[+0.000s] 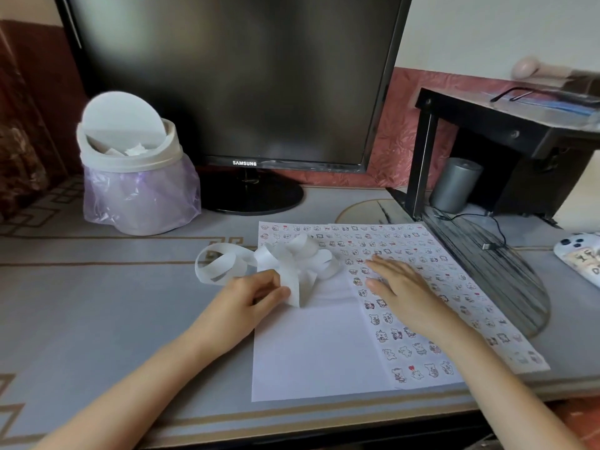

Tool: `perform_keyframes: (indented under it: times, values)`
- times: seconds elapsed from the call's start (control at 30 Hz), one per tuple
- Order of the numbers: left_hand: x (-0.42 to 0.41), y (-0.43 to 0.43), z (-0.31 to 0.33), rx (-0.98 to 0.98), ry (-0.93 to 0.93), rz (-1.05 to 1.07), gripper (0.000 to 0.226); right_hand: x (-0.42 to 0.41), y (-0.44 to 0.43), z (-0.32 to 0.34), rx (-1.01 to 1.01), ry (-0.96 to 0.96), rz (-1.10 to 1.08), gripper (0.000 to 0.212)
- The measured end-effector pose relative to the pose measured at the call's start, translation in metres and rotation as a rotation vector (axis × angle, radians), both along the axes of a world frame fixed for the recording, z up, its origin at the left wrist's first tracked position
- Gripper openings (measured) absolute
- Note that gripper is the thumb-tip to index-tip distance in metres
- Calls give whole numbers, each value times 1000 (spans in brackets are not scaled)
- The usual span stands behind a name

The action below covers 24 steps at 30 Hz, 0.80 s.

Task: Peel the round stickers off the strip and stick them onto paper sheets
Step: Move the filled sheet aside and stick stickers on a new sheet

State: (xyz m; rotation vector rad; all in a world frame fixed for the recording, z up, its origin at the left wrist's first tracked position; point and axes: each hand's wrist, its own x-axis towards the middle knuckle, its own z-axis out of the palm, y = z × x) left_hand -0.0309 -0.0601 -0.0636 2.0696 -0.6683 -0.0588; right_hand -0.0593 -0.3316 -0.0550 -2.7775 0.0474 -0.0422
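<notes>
A long white backing strip [227,264] lies in loose curls across the desk and the top of the paper. My left hand [256,295] pinches one end of the strip near the paper's left edge. A white paper sheet [311,345] lies in front of me. Many small cartoon stickers [399,336] cover its top and right side, while its lower left is bare. My right hand [402,285] lies flat with straight fingers, pressing on the stickers at the sheet's right side.
A dark monitor [233,79] stands behind the paper. A small white bin [136,170] with a purple liner sits at the back left. A black shelf [506,138], a grey can [454,185] and a cable are on the right. A white device [581,254] lies at the far right.
</notes>
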Motion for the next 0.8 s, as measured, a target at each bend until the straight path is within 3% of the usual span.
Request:
perform_keyframes:
  times: [0.5, 0.8]
  values:
    - [-7, 15, 5, 78, -65, 135, 25, -3, -33, 3, 9, 18, -83, 53]
    - [-11, 20, 6, 4, -35, 150, 22, -5, -33, 4, 59, -16, -88, 50]
